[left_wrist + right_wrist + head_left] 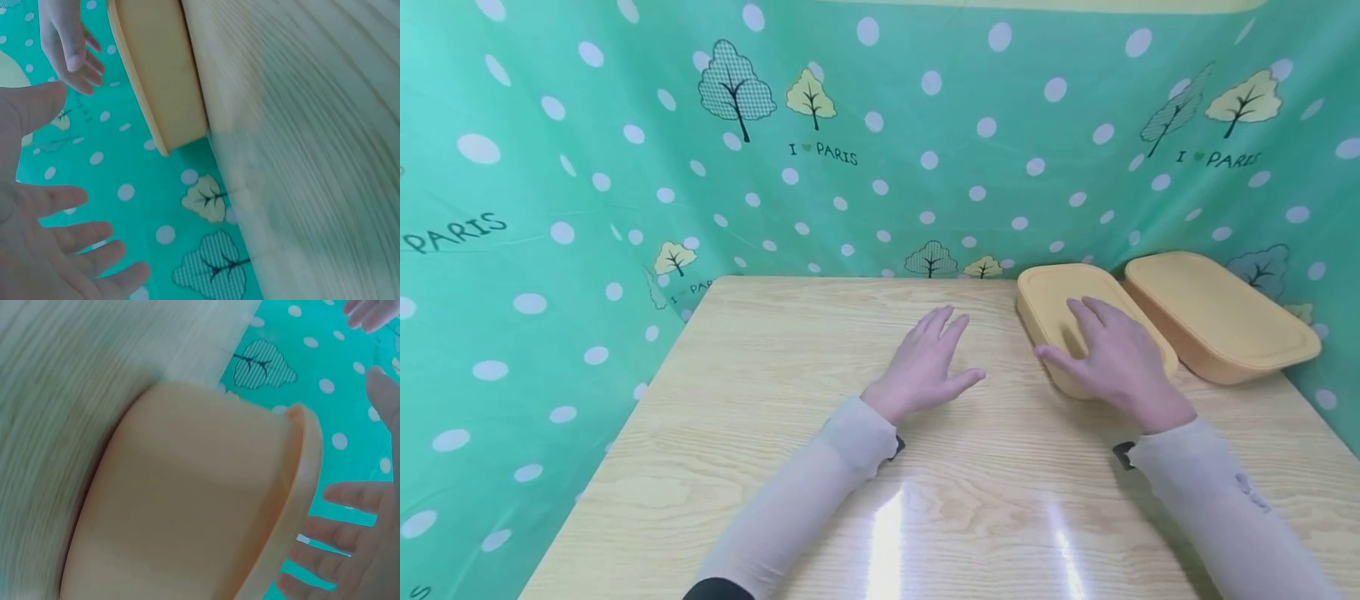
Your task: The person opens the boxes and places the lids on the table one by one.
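Observation:
Two lidded, yellow-orange plastic boxes stand side by side at the table's back right. My right hand hovers over the nearer end of the left box, fingers spread and holding nothing. In the right wrist view, the box's side wall and rim fill the middle, with the fingers apart from the rim. To the left of that box, my left hand is held above the bare wood with its fingers spread. The left wrist view shows the same box beyond the left hand.
The right box sits close beside the left one, near the table's right edge. A green dotted curtain hangs behind the table and along both its sides. Light glares off the tabletop near the front.

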Action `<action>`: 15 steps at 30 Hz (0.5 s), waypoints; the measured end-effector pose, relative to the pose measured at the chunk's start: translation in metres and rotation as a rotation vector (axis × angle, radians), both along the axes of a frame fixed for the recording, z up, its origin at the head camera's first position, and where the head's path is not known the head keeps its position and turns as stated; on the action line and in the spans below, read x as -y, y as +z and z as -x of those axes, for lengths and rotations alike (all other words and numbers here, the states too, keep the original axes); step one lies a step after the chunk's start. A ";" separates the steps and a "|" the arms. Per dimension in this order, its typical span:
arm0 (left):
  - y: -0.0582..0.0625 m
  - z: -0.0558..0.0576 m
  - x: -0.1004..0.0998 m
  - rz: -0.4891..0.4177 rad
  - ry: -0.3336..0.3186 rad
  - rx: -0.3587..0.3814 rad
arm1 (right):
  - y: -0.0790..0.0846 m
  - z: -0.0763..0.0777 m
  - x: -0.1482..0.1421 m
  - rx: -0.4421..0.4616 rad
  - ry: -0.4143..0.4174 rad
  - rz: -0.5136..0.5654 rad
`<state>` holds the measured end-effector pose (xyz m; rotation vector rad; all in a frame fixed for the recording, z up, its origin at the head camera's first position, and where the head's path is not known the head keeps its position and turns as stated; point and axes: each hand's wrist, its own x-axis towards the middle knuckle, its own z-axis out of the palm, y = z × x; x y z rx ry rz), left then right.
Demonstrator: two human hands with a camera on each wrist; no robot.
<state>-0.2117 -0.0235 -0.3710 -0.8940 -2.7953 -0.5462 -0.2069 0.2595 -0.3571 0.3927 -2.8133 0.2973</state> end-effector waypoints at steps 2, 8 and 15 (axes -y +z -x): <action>0.000 0.000 -0.006 -0.005 -0.003 0.018 | 0.001 0.001 -0.005 0.001 -0.009 -0.004; 0.001 0.000 -0.024 -0.031 -0.001 0.066 | 0.001 0.004 -0.020 0.030 -0.037 0.004; 0.003 -0.002 -0.045 -0.054 -0.001 0.117 | -0.001 0.007 -0.038 0.062 -0.077 0.007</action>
